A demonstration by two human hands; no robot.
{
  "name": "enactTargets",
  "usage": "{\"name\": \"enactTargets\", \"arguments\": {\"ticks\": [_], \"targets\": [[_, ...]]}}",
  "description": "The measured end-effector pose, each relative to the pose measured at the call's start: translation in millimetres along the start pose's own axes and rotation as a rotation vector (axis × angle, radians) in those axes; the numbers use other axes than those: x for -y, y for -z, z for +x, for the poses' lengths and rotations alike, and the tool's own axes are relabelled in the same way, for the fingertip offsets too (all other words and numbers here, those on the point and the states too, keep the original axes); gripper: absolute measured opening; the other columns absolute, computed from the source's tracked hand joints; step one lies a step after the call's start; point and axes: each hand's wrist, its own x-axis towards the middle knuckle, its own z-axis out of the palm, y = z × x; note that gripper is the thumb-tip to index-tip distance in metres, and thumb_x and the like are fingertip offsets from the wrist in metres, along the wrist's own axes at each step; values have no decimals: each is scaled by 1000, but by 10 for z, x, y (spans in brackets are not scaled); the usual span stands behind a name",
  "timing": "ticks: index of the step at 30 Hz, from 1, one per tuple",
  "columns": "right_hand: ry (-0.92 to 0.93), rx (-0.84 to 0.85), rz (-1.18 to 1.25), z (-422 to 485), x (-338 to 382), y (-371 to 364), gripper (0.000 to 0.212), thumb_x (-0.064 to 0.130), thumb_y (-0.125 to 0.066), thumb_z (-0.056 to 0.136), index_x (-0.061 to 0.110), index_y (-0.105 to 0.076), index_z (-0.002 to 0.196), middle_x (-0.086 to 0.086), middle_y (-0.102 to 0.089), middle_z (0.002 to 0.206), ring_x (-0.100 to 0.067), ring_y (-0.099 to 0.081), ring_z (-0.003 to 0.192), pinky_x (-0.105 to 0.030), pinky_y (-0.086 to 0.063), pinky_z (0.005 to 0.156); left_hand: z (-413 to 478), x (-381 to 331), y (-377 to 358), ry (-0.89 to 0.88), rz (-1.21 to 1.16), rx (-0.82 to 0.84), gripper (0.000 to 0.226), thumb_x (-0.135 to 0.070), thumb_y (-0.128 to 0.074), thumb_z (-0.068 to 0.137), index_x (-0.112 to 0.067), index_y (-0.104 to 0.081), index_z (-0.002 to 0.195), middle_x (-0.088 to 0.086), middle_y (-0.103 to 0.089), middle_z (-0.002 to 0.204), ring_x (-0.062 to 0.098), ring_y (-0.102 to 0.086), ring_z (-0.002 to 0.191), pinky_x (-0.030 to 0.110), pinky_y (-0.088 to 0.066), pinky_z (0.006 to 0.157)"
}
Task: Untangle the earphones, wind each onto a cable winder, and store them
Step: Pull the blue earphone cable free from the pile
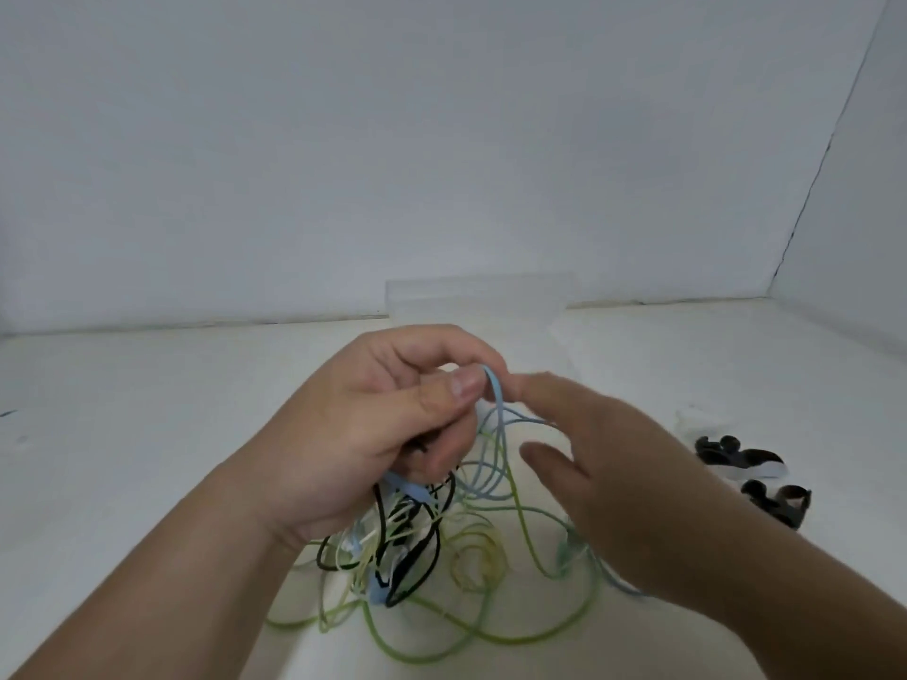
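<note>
White table (pixel 147 434), clear box (pixel 476 296) at the back edge, nothing seen in it.

Tangle (pixel 441 557) lies mid-table under both hands: green, blue, black and pale cords knotted together, no set freed yet.

L hand (pixel 373 424) is raised over the heap, thumb and forefinger pinching a loop of blue cord (pixel 495 400), w/ more strands bunched in the palm. R hand (pixel 613 473) is just beside it, fingers straight and holding nothing. Its forefinger tip is near the loop, but it's blurred, so can't tell if it touches.

Winders (pixel 751 476) sit well apart to the right, bare.

Risks, as I judge:
- Pulling the blue loop up hard prob cinches the knots below, since the black cord (pixel 417 576) crosses it in the thick of the heap.
- The bunch in the L palm may drag the other sets up too, so the whole heap lifts instead of one cord coming free.
- Green cord (pixel 491 635) sprawls toward the near edge; a tug could slide it off the table.
- Thin cords: a yank at a bud or plug end may strain the joint.
</note>
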Motion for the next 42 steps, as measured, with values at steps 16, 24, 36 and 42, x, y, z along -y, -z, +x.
{"name": "enactTargets", "arguments": {"ticks": [16,24,36,42], "targets": [[-277,-262,152,99,-170,112,22,17,-65,91,26,-65,71,18,-67,65,1,-57,60,-11,-39,54,104,-41,202,174,248,-915,55,-40,-75,80,-18,-38,46,3,-27,57,20,-24,52,27,-28,55],[-515,-861,951,124,-299,368,27,12,-43,103,17,-55,79,5,-44,51,-13,-39,44,-32,-41,57,45,16,423,231,427,-1297,13,-11,-58,66,-5,-46,69,11,-28,70,26,-25,70,35,-20,57],[-502,-519,1580,157,-146,469,47,34,-37,105,15,-38,62,-17,-75,80,-30,-76,75,-36,-61,57,76,75,408,231,788,-1127,18,-24,-76,77,-20,-62,88,-5,-57,83,17,-55,71,34,-45,68],[-398,-319,1389,127,-16,330,24,24,-55,92,9,-59,74,-11,-68,78,-28,-69,70,-35,-59,60,44,11,-31,-82,807,-485,24,-50,-64,81,-31,-74,93,-16,-74,93,3,-68,95,24,-51,85]]}}
